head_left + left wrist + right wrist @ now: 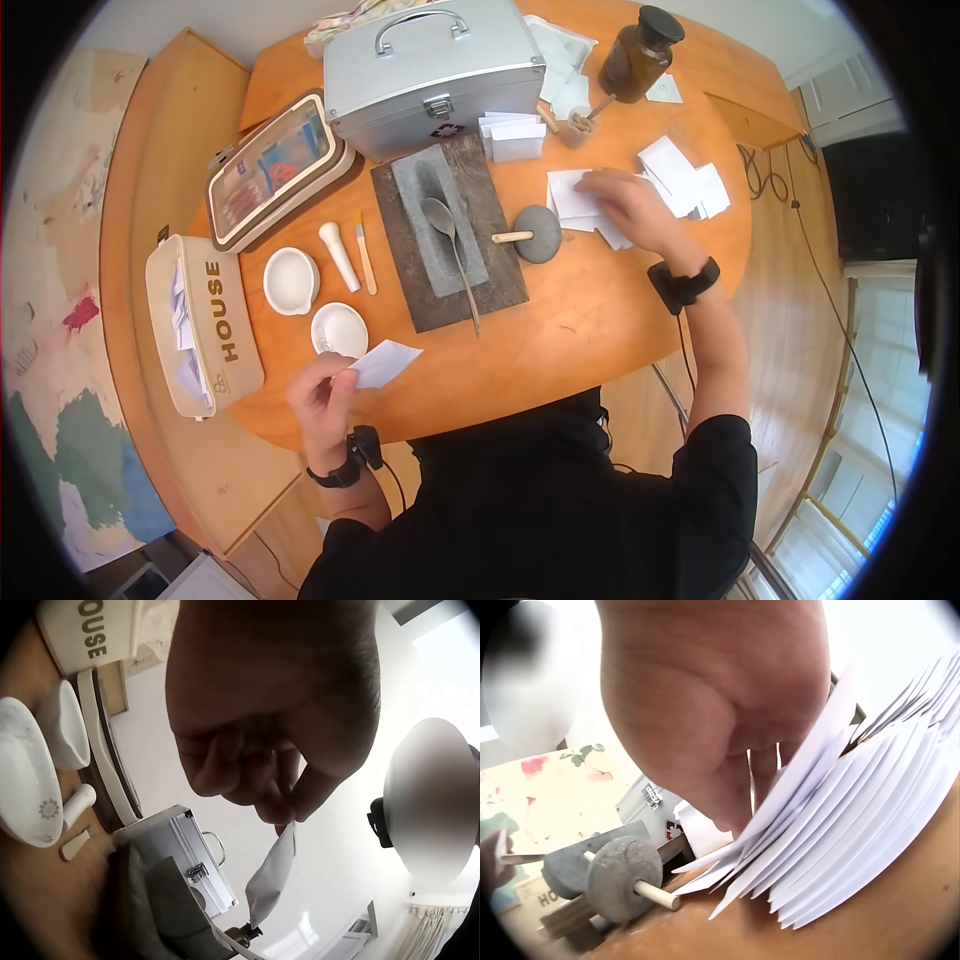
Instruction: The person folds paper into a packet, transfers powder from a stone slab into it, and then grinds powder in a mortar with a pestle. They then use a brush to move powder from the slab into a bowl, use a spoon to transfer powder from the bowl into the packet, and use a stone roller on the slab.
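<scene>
In the head view my left hand point(322, 398) pinches a folded white paper packet point(388, 363) between thumb and fingers, near the table's front edge. The left wrist view shows the packet point(271, 877) hanging from the fingertips. My right hand point(640, 212) reaches over white paper sheets point(572, 192) right of the stone wheel. Seen from the right wrist, its fingers extend down against a fanned stack of papers point(840, 832), which partly hides the fingertips. A white dish point(339, 328) sits just beyond the left hand, with a white mortar point(291, 281) behind it.
Mid-table, a metal spoon point(440, 217) lies across a grey stone trough point(468, 272) on a dark slab point(430, 315). Beside it is a stone wheel point(543, 236) with a wooden handle. A pestle point(340, 258), brush point(365, 255), silver case point(420, 75), brown jar point(640, 60) and HOUSE bin point(225, 345) stand around.
</scene>
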Demonstrator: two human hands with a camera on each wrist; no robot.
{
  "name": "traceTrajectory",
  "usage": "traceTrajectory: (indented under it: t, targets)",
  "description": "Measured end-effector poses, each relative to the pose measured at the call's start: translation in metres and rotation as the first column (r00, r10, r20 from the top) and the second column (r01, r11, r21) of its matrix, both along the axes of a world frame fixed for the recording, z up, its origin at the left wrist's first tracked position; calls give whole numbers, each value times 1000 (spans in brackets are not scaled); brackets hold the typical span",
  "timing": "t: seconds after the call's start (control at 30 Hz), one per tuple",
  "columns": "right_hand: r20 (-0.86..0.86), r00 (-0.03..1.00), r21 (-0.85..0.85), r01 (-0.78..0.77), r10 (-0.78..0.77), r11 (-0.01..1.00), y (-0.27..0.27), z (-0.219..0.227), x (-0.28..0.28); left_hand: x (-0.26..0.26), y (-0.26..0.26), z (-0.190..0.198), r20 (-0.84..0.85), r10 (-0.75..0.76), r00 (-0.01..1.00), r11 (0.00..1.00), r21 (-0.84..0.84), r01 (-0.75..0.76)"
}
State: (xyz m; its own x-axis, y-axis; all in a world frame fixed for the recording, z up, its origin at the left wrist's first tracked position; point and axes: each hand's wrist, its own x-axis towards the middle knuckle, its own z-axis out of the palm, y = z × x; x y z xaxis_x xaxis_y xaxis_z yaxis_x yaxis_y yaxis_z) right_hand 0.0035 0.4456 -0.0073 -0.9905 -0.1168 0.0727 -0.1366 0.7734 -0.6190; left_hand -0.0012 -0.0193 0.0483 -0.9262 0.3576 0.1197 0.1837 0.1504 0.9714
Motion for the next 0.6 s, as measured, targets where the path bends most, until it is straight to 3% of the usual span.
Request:
traceTrajectory:
  t: [0.13,0.23,0.33,0.6]
  targets:
    - [7,1000,-32,15,-15,999,9,-1,8,-2,10,8,-26,-23,999,1000,21,23]
    - [-102,995,-16,18,-19,1000,-7,11,4,-3,16,9,-21,-45,999,999,9,45]
    - [-156,988,79,23,-11,997,-12,4,0,-2,18,9,-18,-66,998,998,-7,66]
    - [-108,994,135,49,-34,990,-3,-3,-6,2,7,6,-13,-32,999,999,-38,32]
